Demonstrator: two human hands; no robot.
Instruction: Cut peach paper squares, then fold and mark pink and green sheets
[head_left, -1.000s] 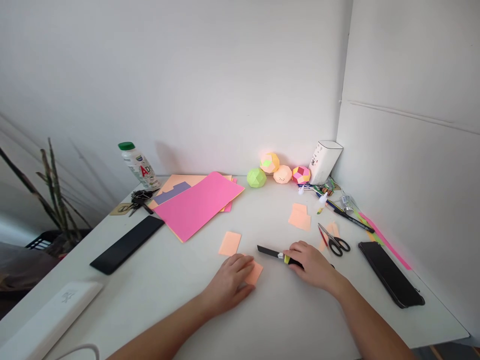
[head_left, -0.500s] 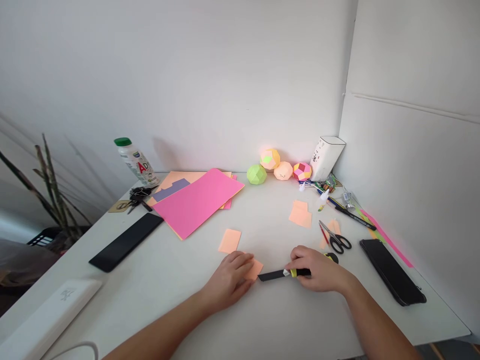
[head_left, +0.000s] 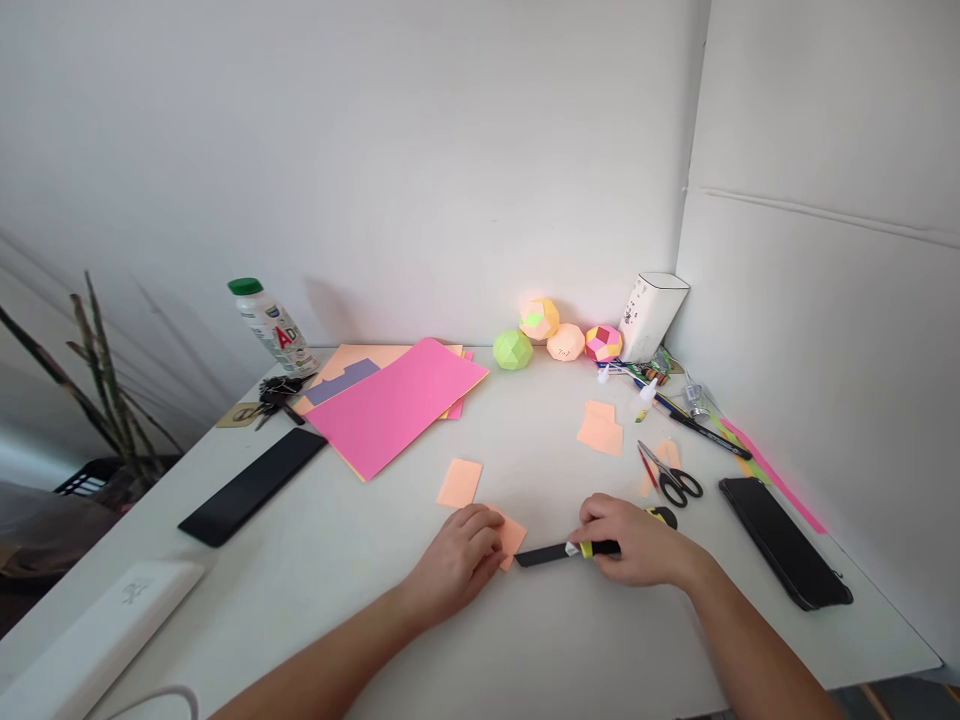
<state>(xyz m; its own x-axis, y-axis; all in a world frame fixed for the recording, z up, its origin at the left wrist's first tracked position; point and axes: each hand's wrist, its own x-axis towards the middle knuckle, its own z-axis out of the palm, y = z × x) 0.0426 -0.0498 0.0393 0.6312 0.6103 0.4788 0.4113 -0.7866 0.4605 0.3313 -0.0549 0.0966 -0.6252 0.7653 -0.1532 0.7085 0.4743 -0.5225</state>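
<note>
My right hand is closed around a yellow and black utility knife. Its long dark blade lies low over the table and points left, the tip close to a small peach paper piece. That paper's left part is covered by my left hand, whose fingers are bent and pressed together on it. Just beyond the left hand lies another peach paper piece, flat on the table.
Peach paper pieces and scissors lie beyond my right hand. A black case is at the right. Pink sheets, a dark flat slab and a white power strip are at the left. Paper balls stand at the wall.
My left fingers have drawn in and curled more, baring a little more of the peach paper piece. The right hand and utility knife have barely moved.
</note>
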